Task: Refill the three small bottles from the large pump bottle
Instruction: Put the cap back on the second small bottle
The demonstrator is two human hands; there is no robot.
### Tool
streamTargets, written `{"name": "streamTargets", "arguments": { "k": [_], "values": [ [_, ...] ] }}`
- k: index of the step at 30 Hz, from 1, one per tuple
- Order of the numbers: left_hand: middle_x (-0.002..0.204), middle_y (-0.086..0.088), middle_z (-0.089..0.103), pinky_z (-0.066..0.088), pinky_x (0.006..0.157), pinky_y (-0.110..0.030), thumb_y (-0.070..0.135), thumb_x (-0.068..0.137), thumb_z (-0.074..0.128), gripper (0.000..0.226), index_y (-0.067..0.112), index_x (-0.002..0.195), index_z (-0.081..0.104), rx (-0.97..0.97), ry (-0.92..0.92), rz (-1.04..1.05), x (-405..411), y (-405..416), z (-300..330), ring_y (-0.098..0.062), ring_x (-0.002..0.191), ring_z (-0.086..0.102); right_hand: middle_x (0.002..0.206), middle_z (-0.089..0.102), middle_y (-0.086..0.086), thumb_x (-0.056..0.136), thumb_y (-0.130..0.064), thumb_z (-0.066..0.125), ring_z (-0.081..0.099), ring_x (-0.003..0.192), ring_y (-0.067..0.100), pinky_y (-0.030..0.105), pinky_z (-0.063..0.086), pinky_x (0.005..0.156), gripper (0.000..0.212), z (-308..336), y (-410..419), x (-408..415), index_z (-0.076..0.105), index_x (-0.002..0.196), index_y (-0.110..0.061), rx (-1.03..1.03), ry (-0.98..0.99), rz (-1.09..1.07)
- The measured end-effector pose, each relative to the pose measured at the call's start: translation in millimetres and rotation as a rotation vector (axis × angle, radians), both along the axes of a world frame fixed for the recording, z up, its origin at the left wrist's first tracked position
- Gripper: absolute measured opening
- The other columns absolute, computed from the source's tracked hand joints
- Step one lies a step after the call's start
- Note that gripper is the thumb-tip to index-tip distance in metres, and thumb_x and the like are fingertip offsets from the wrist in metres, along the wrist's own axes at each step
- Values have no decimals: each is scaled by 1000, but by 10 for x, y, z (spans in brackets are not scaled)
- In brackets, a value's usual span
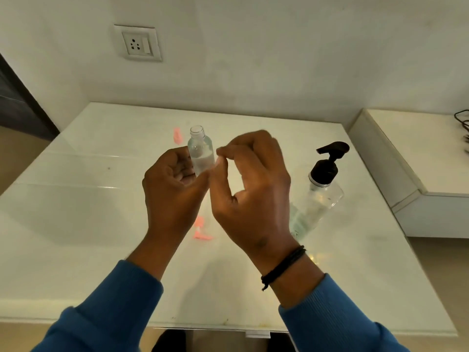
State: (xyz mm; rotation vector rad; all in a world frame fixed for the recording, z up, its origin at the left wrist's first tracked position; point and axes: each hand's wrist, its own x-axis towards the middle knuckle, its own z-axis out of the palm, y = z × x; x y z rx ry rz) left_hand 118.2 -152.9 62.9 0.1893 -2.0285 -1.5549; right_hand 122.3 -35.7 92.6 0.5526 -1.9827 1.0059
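Fingers of the left hand (175, 184) curl round the small bottle (201, 154) and hold it up, mouth open, likely so it can be filled. Beside it, the right hand (251, 189) pinches thumb and fingertips together; what they hold, if anything, is too small to tell. Below the hands lies a pink cap (201, 229), partly hidden. Off to the right the pump bottle (317, 191) stands on the white table (76, 212). Farther back is another pink cap (177, 135), blurry. Only one small bottle shows.

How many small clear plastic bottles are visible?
1: the small clear plastic bottle, uncapped, held in the left hand. Others may be hidden behind the hands.
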Motion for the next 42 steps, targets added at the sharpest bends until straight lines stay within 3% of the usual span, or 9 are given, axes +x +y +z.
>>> {"name": "streamTargets", "arguments": {
  "k": [2,9,14,19,25,32,35,38,42],
  "values": [
    [102,-1,76,62,86,-34,29,76,88,44,11,112,71,-6,-45,8,-39,-57,-64,-15,93,75,90,62,11,89,-3,63,58,83,23,35,51,65,9,-175,13,-31,71,88,1,27,-67,-3],
    [79,14,72,46,60,-5,14,69,91,30,16,91,71,-59,-149,52,-99,-154,-156,5,67,68,106,66,0,87,-2,62,57,93,24,43,57,71,22,-742,55,-160,74,105,-8,429,-495,103],
    [74,11,72,48,59,-14,16,66,91,28,20,85,70,-47,-216,54,-123,-220,-231,-3,63,65,157,44,-10,94,-2,56,44,126,24,36,49,98,54,-864,-5,-140,58,143,-24,839,-712,283],
    [79,5,75,53,67,-27,17,65,91,30,18,89,72,-30,-256,23,-134,-230,-278,-16,72,70,159,42,-4,94,0,56,43,125,29,39,45,98,59,-985,-78,-121,53,147,-25,983,-733,298],
    [78,4,76,57,71,-36,17,64,92,29,19,87,73,-16,-307,6,-139,-206,-293,-22,73,71,125,57,7,100,-9,57,50,111,28,41,52,90,33,-1055,-75,-171,64,132,-14,922,-681,224],
    [78,10,74,50,64,-22,21,68,90,27,20,87,72,-39,-267,72,-117,-183,-233,-10,71,69,104,62,3,98,-10,61,55,95,23,35,54,71,19,-1079,-58,-284,68,116,-13,646,-576,6],
    [82,14,73,48,64,-15,22,72,89,27,21,93,73,-49,-252,99,-118,-214,-204,-3,75,70,106,59,2,101,-15,59,55,92,20,33,53,71,16,-1016,-62,-340,64,116,-13,486,-586,-65],
    [87,13,74,55,71,-21,18,74,89,30,22,98,73,-42,-245,97,-75,-237,-161,-6,82,72,110,59,2,102,-15,57,56,86,17,29,47,70,16,-865,-77,-331,63,117,-13,306,-602,-94],
    [102,3,75,52,72,-16,17,76,87,50,17,123,69,-53,-221,68,39,-190,-5,-10,87,71,113,60,2,103,-13,55,57,85,16,24,46,74,17,-570,-124,-225,65,117,-12,76,-626,-96]
  ]
}}
